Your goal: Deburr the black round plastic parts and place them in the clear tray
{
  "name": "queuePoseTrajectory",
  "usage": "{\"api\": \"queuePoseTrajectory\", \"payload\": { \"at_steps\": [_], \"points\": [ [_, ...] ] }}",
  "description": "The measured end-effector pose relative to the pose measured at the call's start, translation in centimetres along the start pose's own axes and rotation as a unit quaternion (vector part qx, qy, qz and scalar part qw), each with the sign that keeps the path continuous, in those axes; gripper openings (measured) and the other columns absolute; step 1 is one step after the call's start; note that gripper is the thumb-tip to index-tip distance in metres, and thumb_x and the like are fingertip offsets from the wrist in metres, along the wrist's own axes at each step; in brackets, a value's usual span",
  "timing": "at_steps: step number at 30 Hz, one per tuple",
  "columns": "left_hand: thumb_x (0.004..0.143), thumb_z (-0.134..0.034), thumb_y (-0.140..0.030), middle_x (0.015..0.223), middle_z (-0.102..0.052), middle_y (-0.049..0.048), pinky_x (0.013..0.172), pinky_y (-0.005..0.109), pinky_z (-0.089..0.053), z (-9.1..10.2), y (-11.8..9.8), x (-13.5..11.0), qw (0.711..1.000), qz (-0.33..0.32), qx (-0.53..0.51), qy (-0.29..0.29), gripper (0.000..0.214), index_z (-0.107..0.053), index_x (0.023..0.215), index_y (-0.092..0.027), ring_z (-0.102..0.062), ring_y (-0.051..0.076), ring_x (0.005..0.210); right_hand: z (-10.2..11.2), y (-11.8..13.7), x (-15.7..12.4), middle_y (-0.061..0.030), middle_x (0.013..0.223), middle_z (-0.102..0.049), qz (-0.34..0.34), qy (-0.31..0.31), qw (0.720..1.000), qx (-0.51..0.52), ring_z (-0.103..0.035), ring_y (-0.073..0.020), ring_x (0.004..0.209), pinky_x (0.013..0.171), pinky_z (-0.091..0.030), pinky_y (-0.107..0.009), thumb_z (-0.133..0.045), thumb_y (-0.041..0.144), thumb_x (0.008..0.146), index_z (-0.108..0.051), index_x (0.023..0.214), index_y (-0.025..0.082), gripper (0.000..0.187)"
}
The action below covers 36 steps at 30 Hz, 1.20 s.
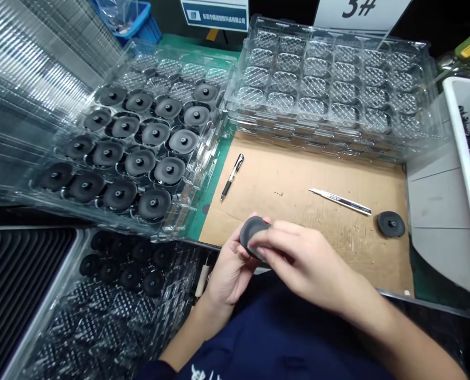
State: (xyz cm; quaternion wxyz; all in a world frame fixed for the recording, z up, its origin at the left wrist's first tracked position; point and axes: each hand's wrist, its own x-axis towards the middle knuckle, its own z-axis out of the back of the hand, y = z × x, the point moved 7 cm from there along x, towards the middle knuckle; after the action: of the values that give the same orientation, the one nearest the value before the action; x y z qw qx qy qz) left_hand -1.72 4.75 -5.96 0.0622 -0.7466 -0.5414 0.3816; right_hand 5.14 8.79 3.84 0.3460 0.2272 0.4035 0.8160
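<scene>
A round black plastic part (pixel 251 232) is held up near my body, over the front edge of the cardboard. My left hand (pixel 229 269) wraps its fingers round the part from below and the left. My right hand (pixel 298 253) pinches across the part's face, thumb and fingertips touching it; whether something small sits under those fingertips I cannot tell. To the right on the cardboard (pixel 290 174) lies another black part (pixel 391 224) with a central stub facing up. A slim craft knife (pixel 340 201) and a black pen (pixel 232 178) rest on the cardboard too.
At the left, a clear tray (pixel 159 68) holds many similar black parts. Stacked clear trays (pixel 330 116) stand at the back. A white bin (pixel 462 142) with black pieces is on the right, a blue basket (pixel 150 26) at the back left. Below left sits another part-filled tray (pixel 112 311).
</scene>
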Motion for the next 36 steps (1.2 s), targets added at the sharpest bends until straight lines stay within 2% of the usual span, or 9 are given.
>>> {"api": "queuePoseTrajectory", "payload": {
  "at_steps": [4, 6, 9, 11, 14, 16, 20, 24, 36],
  "points": [
    [0.078, -0.067, -0.024, 0.109, -0.065, 0.0058, 0.086, 0.024, -0.050, -0.1, 0.1, 0.3, 1.000, -0.005, 0.002, -0.010, 0.031, -0.063, 0.108, -0.019, -0.060, 0.019, 0.104, 1.1, -0.1, 0.3, -0.0068, 0.085, -0.059, 0.025, -0.108, 0.993, -0.024, -0.055, -0.0138, 0.079, 0.075, -0.046, -0.027, -0.043, 0.015, 0.090, -0.061, 0.105, 0.011, 0.024],
    [0.076, -0.070, -0.025, 0.115, -0.063, 0.0048, 0.086, 0.025, -0.050, -0.1, 0.1, 0.3, 1.000, 0.004, 0.003, -0.012, 0.038, -0.061, 0.113, -0.022, -0.060, 0.018, 0.104, 1.1, -0.4, -0.3, -0.0053, 0.087, -0.060, 0.029, -0.056, 0.998, 0.019, -0.055, -0.0120, 0.079, 0.074, -0.046, -0.025, -0.045, 0.014, 0.090, -0.062, 0.105, 0.013, 0.023],
    [0.069, -0.076, -0.025, 0.120, -0.060, 0.0055, 0.085, 0.024, -0.050, 0.0, 0.0, 0.2, 1.000, 0.007, -0.005, 0.003, 0.051, -0.059, 0.117, -0.022, -0.060, 0.019, 0.103, 1.7, -2.7, -2.2, -0.0004, 0.079, -0.060, -0.039, 0.023, 0.997, 0.065, -0.054, -0.0090, 0.069, 0.064, -0.043, -0.021, -0.051, 0.017, 0.088, -0.066, 0.099, 0.020, 0.018],
    [0.069, -0.075, -0.028, 0.123, -0.059, 0.0057, 0.088, 0.027, -0.049, -0.1, 0.3, 0.2, 0.999, 0.013, -0.029, 0.024, 0.052, -0.058, 0.118, -0.023, -0.059, 0.021, 0.106, 2.9, -5.2, -3.8, 0.0002, 0.078, -0.060, -0.106, -0.016, 0.992, 0.072, -0.052, -0.0092, 0.064, 0.059, -0.042, -0.022, -0.053, 0.022, 0.088, -0.067, 0.097, 0.023, 0.016],
    [0.071, -0.073, -0.036, 0.125, -0.058, 0.0041, 0.092, 0.033, -0.049, -1.1, 1.0, 0.0, 0.994, 0.040, -0.080, 0.069, 0.050, -0.058, 0.118, -0.025, -0.058, 0.024, 0.109, 3.8, -9.2, -5.8, -0.0028, 0.089, -0.062, -0.182, -0.128, 0.973, 0.058, -0.052, -0.0110, 0.064, 0.057, -0.042, -0.024, -0.050, 0.030, 0.090, -0.063, 0.104, 0.023, 0.020],
    [0.071, -0.071, -0.039, 0.124, -0.059, 0.0029, 0.092, 0.034, -0.049, -1.8, 1.5, -0.2, 0.988, 0.065, -0.104, 0.093, 0.048, -0.059, 0.117, -0.026, -0.059, 0.026, 0.108, 3.1, -11.3, -6.4, -0.0042, 0.089, -0.063, -0.198, -0.157, 0.967, 0.013, -0.052, -0.0122, 0.065, 0.058, -0.042, -0.025, -0.046, 0.032, 0.092, -0.062, 0.106, 0.021, 0.024],
    [0.068, -0.073, -0.041, 0.118, -0.063, 0.0005, 0.091, 0.030, -0.049, -2.6, 2.0, -0.4, 0.983, 0.097, -0.118, 0.106, 0.049, -0.062, 0.114, -0.027, -0.061, 0.024, 0.105, 0.0, -13.8, -6.0, -0.0034, 0.077, -0.063, -0.170, -0.110, 0.978, -0.044, -0.053, -0.0166, 0.071, 0.068, -0.040, -0.030, -0.050, 0.030, 0.088, -0.067, 0.096, 0.021, 0.020],
    [0.071, -0.071, -0.042, 0.116, -0.065, -0.0017, 0.090, 0.028, -0.050, -3.2, 2.4, -0.4, 0.979, 0.115, -0.123, 0.119, 0.044, -0.063, 0.112, -0.028, -0.062, 0.022, 0.104, -1.3, -14.8, -6.0, -0.0043, 0.082, -0.064, -0.153, -0.093, 0.982, -0.066, -0.054, -0.0198, 0.078, 0.073, -0.038, -0.033, -0.048, 0.030, 0.089, -0.066, 0.098, 0.022, 0.021],
    [0.077, -0.052, -0.062, 0.117, -0.064, -0.0004, 0.090, 0.027, -0.051, -4.9, 2.7, -0.3, 0.974, 0.106, -0.085, 0.179, 0.053, -0.058, 0.119, -0.030, -0.062, 0.021, 0.105, -1.0, -14.6, -7.0, -0.0032, 0.090, -0.065, -0.132, -0.131, 0.981, -0.060, -0.056, -0.0194, 0.083, 0.076, -0.043, -0.034, -0.048, 0.026, 0.089, -0.061, 0.108, 0.024, 0.023]
  ]
}}
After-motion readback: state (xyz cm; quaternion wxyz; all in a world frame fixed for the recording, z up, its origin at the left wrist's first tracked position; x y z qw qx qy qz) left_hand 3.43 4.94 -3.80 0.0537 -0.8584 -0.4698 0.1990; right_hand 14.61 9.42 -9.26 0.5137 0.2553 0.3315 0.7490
